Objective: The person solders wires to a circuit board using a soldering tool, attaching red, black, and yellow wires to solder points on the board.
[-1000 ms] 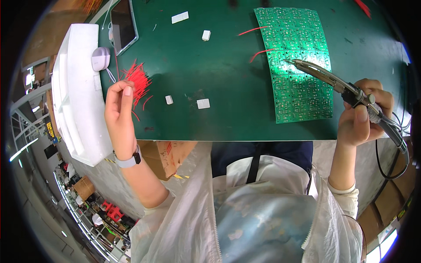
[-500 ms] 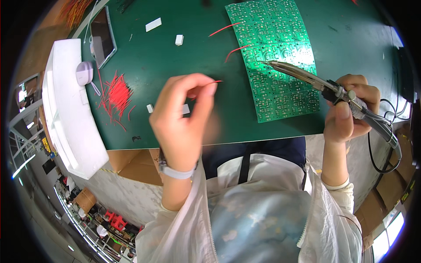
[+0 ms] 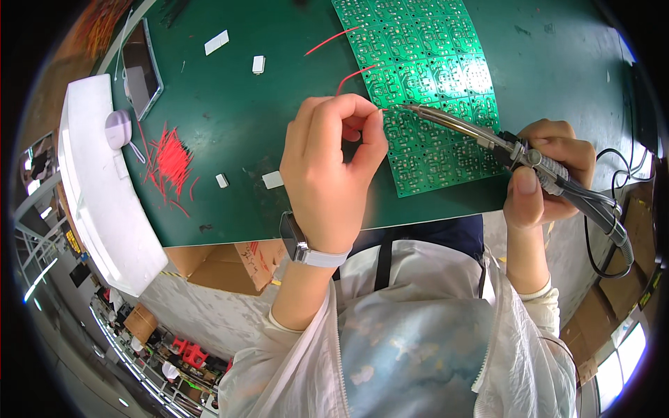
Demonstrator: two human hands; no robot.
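Note:
A green panel of printed circuit boards lies on the green work surface, bending with the lens. Two red wires stick out from its left edge. At that same edge, my left hand pinches a short red wire between thumb and forefinger; most of it is hidden by the fingers. From the right, my right hand grips a soldering iron with a cable at its rear. The iron's tip is over the panel, close to the end of the pinched wire; whether they touch I cannot tell.
A pile of cut red wires lies left of my left hand. Beyond it are a white foam block, a lilac case and a phone. Several small white pieces are scattered about. A cardboard box stands below the table edge.
My left hand has moved right with the red wire, up to the panel's edge. The iron's tip has shifted slightly left and down. The whole view has turned a little.

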